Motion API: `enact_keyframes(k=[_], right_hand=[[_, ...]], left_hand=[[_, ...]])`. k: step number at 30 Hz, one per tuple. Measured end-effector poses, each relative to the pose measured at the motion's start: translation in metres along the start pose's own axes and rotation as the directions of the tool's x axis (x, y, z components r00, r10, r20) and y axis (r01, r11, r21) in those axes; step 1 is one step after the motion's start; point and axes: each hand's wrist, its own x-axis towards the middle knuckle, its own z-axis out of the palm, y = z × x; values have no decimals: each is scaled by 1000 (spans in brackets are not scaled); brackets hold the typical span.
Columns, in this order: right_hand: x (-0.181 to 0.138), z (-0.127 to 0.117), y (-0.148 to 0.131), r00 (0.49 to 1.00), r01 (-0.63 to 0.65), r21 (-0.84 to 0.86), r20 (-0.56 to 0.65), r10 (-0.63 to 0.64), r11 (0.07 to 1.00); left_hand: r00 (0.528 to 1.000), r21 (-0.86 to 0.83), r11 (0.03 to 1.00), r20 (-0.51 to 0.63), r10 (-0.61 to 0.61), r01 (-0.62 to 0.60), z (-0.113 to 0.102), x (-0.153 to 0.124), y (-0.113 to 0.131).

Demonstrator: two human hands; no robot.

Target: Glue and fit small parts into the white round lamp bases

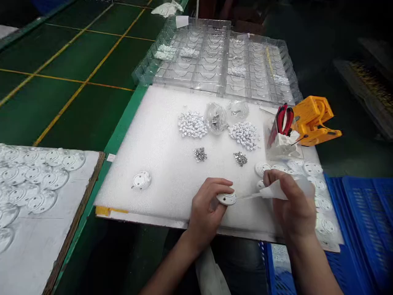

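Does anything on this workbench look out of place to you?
One white round disc sits alone on the white foam sheet, away from the similar discs gathered along the right side, so it looks set apart from the rest.

Dark green factory floor (101,114) ruled with yellow lines, blue plastic crate (362,213) low at right, dimness beyond.

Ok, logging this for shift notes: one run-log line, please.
left hand: white round disc | right hand: white-wrapped pointed tool | over: white foam pad
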Motion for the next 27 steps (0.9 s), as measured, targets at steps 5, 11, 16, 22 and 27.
enact_keyframes(k=[5, 11, 16, 22, 27], right_hand=[[2, 2, 9, 997, 72, -138, 17, -70, 988], [2, 4, 5, 994, 100, -176, 57, -92, 979], [2, 4, 4, 994, 95, -194, 67, -84, 976], [2, 5, 4, 994, 92, -164, 68, -81, 982], [3, 4, 4, 996, 70, -84, 67, -65, 994]], left_hand=[[1000, -4, 1000, -1, -11, 11, 0, 1, 0], [1000, -8, 1000, -3, -10, 10, 0, 1, 0], [1000, -4, 1000, -5, -6, 6, 1, 1, 1], [1000, -6, 1000, -4, -6, 6, 1, 1, 1], [1000, -10, 1000, -5, -8, 8, 1, 1, 0]])
